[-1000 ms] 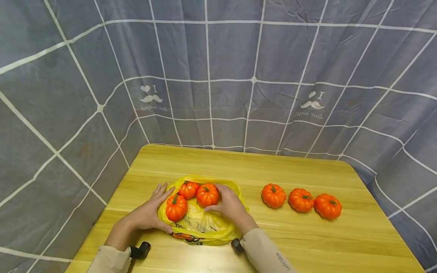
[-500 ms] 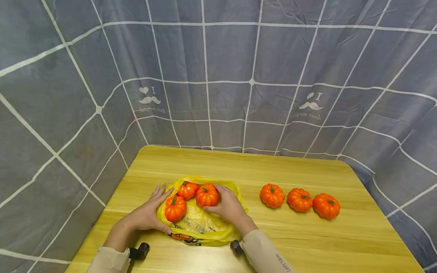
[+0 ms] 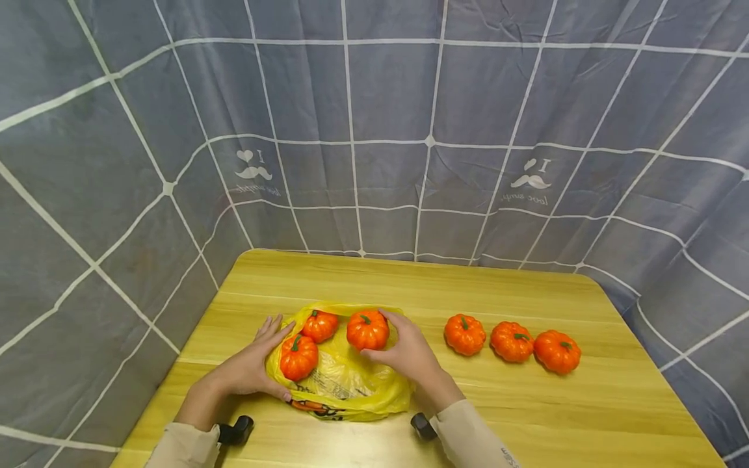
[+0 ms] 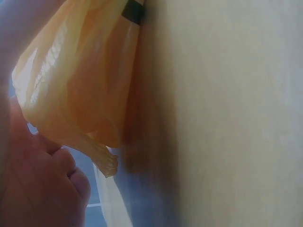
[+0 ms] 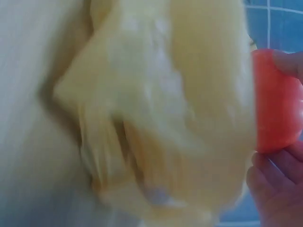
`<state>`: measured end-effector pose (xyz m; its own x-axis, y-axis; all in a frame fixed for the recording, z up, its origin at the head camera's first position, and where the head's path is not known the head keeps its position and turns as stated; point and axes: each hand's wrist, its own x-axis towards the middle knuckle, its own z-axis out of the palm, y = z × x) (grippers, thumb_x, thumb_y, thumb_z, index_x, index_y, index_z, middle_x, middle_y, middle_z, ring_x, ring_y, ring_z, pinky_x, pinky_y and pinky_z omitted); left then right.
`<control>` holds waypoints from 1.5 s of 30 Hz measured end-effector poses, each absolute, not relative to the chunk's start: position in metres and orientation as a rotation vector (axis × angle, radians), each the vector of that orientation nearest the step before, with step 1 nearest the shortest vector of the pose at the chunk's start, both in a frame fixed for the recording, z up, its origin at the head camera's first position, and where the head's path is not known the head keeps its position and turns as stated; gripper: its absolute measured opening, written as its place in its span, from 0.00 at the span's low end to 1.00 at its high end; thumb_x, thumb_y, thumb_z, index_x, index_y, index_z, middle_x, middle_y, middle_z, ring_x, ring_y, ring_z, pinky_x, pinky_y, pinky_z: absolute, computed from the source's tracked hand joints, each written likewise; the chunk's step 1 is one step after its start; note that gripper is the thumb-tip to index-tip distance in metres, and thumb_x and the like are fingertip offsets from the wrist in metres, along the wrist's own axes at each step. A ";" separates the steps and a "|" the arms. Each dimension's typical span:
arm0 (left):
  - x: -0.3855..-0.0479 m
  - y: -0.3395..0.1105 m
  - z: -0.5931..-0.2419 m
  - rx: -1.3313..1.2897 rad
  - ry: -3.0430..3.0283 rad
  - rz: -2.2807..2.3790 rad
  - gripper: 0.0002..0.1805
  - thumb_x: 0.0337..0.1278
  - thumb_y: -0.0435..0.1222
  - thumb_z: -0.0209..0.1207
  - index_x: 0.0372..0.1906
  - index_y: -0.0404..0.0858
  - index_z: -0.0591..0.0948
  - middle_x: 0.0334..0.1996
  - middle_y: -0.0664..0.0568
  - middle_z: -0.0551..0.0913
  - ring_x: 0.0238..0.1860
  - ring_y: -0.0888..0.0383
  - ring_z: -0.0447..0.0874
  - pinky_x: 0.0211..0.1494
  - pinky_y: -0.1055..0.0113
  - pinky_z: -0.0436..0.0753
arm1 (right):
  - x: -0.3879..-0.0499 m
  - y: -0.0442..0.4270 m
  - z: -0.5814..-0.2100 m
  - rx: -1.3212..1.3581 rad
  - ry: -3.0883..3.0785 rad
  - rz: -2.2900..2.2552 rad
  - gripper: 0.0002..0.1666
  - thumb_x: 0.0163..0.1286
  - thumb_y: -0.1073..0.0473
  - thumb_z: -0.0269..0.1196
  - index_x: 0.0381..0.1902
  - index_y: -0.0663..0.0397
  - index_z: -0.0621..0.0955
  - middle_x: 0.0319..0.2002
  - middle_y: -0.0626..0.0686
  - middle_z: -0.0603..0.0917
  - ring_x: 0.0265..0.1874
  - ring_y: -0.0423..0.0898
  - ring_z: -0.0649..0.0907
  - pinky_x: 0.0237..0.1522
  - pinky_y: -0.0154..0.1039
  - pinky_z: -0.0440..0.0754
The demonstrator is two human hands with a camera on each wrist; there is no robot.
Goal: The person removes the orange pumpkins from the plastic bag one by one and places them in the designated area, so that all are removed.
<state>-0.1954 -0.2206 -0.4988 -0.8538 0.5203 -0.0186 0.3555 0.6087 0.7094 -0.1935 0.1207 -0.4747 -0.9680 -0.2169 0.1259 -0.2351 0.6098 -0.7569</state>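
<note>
A crinkled yellow plastic bag [image 3: 345, 383] lies with its mouth spread wide. My left hand [image 3: 248, 364] holds the bag's left side, thumb along the front rim and fingers behind; the left wrist view shows the plastic between them. Two small orange pumpkins with green stems, a front one [image 3: 299, 357] and a rear one [image 3: 320, 326], sit inside. My right hand [image 3: 412, 351] grips a third pumpkin [image 3: 367, 329] between thumb and fingers, over the right part of the bag's opening. In the right wrist view this pumpkin [image 5: 277, 104] shows beyond the bag's edge.
Three more orange pumpkins stand in a row on the right of the wooden table [image 3: 497, 422]: a left one [image 3: 465, 335], a middle one [image 3: 512, 342] and a right one [image 3: 557, 351]. Grey curtains [image 3: 392, 169] with white lines surround the table's back and sides.
My right hand has moved slightly right with its pumpkin, widening the gap from the two others in the bag. My left hand stays at the bag's left side.
</note>
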 end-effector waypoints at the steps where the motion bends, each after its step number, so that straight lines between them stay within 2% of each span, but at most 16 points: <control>1: -0.195 -0.221 -0.499 0.720 2.613 1.077 0.74 0.26 0.57 0.82 0.80 0.36 0.53 0.79 0.31 0.37 0.76 0.29 0.26 0.66 0.23 0.41 | -0.193 0.124 -0.474 0.372 -2.799 1.314 0.51 0.52 0.45 0.80 0.71 0.56 0.73 0.67 0.58 0.75 0.66 0.59 0.73 0.65 0.56 0.71; 7: -0.191 -0.222 -0.502 0.711 2.599 1.086 0.74 0.26 0.55 0.83 0.80 0.35 0.53 0.78 0.30 0.37 0.75 0.28 0.25 0.65 0.22 0.40 | -0.182 0.149 -0.471 0.255 -2.743 1.405 0.52 0.50 0.47 0.81 0.71 0.56 0.73 0.68 0.60 0.74 0.65 0.61 0.75 0.63 0.54 0.74; 11: -0.188 -0.219 -0.506 0.714 2.589 1.082 0.73 0.27 0.56 0.82 0.81 0.37 0.53 0.78 0.30 0.37 0.76 0.29 0.26 0.65 0.23 0.41 | -0.168 0.176 -0.469 0.183 -2.693 1.448 0.52 0.50 0.50 0.82 0.70 0.59 0.73 0.67 0.60 0.75 0.65 0.61 0.75 0.62 0.54 0.74; 15: -0.188 -0.218 -0.508 0.723 2.595 1.078 0.74 0.27 0.58 0.81 0.81 0.38 0.53 0.78 0.30 0.37 0.76 0.29 0.26 0.65 0.23 0.42 | -0.155 0.207 -0.470 0.123 -2.699 1.380 0.53 0.50 0.49 0.82 0.70 0.61 0.73 0.66 0.61 0.76 0.63 0.60 0.76 0.62 0.55 0.75; 20: -0.190 -0.219 -0.507 0.736 2.600 1.065 0.74 0.26 0.59 0.81 0.81 0.37 0.53 0.78 0.29 0.37 0.76 0.28 0.26 0.65 0.23 0.42 | -0.136 0.243 -0.475 0.064 -2.682 1.242 0.53 0.50 0.48 0.82 0.68 0.66 0.73 0.63 0.67 0.77 0.61 0.63 0.78 0.59 0.55 0.77; 23: -0.190 -0.218 -0.505 0.733 2.597 1.059 0.75 0.26 0.59 0.81 0.81 0.37 0.53 0.78 0.29 0.37 0.76 0.28 0.26 0.65 0.23 0.42 | -0.125 0.264 -0.478 0.064 -2.636 1.207 0.52 0.49 0.52 0.82 0.66 0.70 0.73 0.63 0.70 0.75 0.60 0.65 0.78 0.59 0.53 0.76; 27: -0.191 -0.217 -0.503 0.731 2.596 1.062 0.75 0.26 0.58 0.81 0.81 0.36 0.52 0.78 0.30 0.37 0.76 0.28 0.26 0.65 0.23 0.42 | -0.109 0.289 -0.482 0.052 -2.570 1.118 0.49 0.48 0.56 0.83 0.64 0.72 0.75 0.61 0.71 0.77 0.58 0.67 0.79 0.57 0.34 0.75; 29: -0.191 -0.216 -0.502 0.731 2.596 1.062 0.75 0.26 0.58 0.82 0.81 0.36 0.52 0.79 0.31 0.37 0.76 0.29 0.26 0.65 0.23 0.42 | -0.102 0.301 -0.485 0.044 -2.541 1.081 0.48 0.46 0.59 0.83 0.63 0.72 0.75 0.60 0.71 0.77 0.57 0.68 0.79 0.55 0.23 0.71; 33: -0.190 -0.214 -0.500 0.737 2.593 1.058 0.75 0.26 0.58 0.82 0.81 0.36 0.52 0.79 0.31 0.37 0.76 0.29 0.26 0.66 0.23 0.42 | -0.090 0.322 -0.492 0.002 -2.521 1.077 0.47 0.46 0.63 0.83 0.62 0.75 0.74 0.61 0.74 0.75 0.57 0.71 0.77 0.52 0.14 0.64; 39: -0.189 -0.211 -0.496 0.760 2.608 1.040 0.75 0.26 0.59 0.81 0.80 0.34 0.52 0.78 0.29 0.37 0.76 0.29 0.26 0.66 0.24 0.42 | -0.071 0.348 -0.498 -0.367 -2.671 1.205 0.55 0.54 0.49 0.80 0.71 0.71 0.67 0.66 0.75 0.70 0.64 0.70 0.71 0.51 0.14 0.66; 40: -0.189 -0.210 -0.496 0.768 2.612 1.035 0.75 0.26 0.60 0.81 0.80 0.33 0.52 0.78 0.29 0.37 0.76 0.28 0.26 0.66 0.24 0.42 | -0.068 0.352 -0.498 -0.433 -2.698 1.215 0.57 0.55 0.47 0.79 0.72 0.71 0.65 0.67 0.75 0.69 0.66 0.70 0.69 0.55 0.19 0.69; 43: -0.189 -0.208 -0.496 0.791 2.621 1.022 0.75 0.25 0.61 0.80 0.80 0.33 0.52 0.78 0.29 0.37 0.76 0.28 0.27 0.67 0.24 0.43 | -0.062 0.365 -0.500 -0.537 -2.731 1.215 0.60 0.56 0.45 0.78 0.74 0.72 0.61 0.68 0.77 0.66 0.67 0.72 0.67 0.54 0.17 0.68; 44: -0.189 -0.207 -0.496 0.795 2.622 1.019 0.76 0.26 0.61 0.80 0.80 0.33 0.52 0.78 0.29 0.37 0.76 0.29 0.27 0.67 0.24 0.43 | -0.061 0.369 -0.501 -0.544 -2.746 1.187 0.61 0.56 0.45 0.78 0.73 0.73 0.61 0.67 0.77 0.66 0.66 0.73 0.67 0.50 0.13 0.64; 45: -0.189 -0.206 -0.496 0.796 2.621 1.016 0.76 0.25 0.61 0.80 0.80 0.33 0.52 0.78 0.29 0.37 0.76 0.29 0.27 0.67 0.24 0.43 | -0.060 0.373 -0.501 -0.535 -2.750 1.171 0.60 0.56 0.46 0.78 0.73 0.74 0.61 0.67 0.78 0.66 0.66 0.74 0.67 0.53 0.17 0.68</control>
<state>-0.1889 -0.2058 -0.4962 -0.8291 0.5590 -0.0085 0.4074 0.6145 0.6756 -0.0599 0.3729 -0.5008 -0.9325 0.3590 -0.0404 0.2779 0.6414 -0.7151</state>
